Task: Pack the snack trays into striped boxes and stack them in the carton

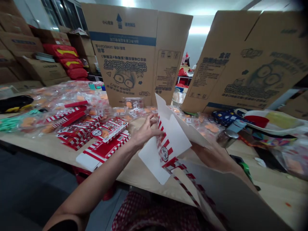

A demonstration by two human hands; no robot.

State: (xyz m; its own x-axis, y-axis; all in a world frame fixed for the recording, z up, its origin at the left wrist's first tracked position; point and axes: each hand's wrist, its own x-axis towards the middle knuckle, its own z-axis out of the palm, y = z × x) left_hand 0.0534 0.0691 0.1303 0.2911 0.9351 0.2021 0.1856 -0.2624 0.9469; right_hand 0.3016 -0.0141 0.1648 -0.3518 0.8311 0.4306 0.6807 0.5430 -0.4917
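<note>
A partly unfolded red-and-white striped carton (176, 138), white inside, is held tilted above the table in front of me. My left hand (147, 131) grips its left side, thumb on the striped panel and fingers bent near the edge. My right hand (214, 158) reaches in behind the white flaps at the right; its fingers are hidden by the card. Left of the carton, flat folded cartons (104, 149) lie on the table, with a printed packet (109, 130) on top. More striped cartons (78, 130) are piled beside them.
Clear bags with orange pieces (72, 93) cover the table's left and back. Two big cardboard boxes (134, 48) stand behind. On the right are a metal-lidded jar (227, 138), a white tray (288, 123) and a black phone-like slab (270, 158).
</note>
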